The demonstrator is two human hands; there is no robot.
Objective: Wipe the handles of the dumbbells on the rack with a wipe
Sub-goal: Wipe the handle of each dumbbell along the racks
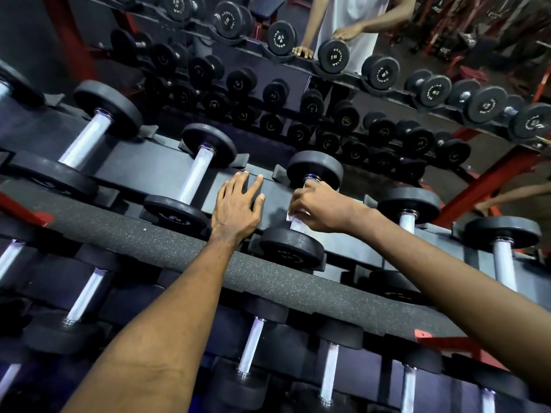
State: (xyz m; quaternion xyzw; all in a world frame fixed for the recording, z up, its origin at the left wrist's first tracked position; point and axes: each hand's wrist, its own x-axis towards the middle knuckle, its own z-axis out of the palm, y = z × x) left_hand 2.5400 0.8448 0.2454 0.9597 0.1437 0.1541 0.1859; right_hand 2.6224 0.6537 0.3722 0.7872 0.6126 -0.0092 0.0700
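Observation:
Black dumbbells with silver handles lie in a row on the top shelf of the rack [155,174]. My right hand [319,205] is wrapped around the handle of the middle dumbbell [316,169], with a white wipe [295,223] pressed between fingers and handle. The wipe shows at the handle's near end, just above the near weight head [290,247]. My left hand [237,205] rests flat with spread fingers on the shelf, between that dumbbell and the neighbouring dumbbell [198,171] to the left.
A speckled grey padded bar [149,242] runs along the shelf's front edge. More dumbbells [252,347] lie on the lower shelf. A mirror [402,31] behind reflects the rack and a person. A red frame post [489,186] stands at right.

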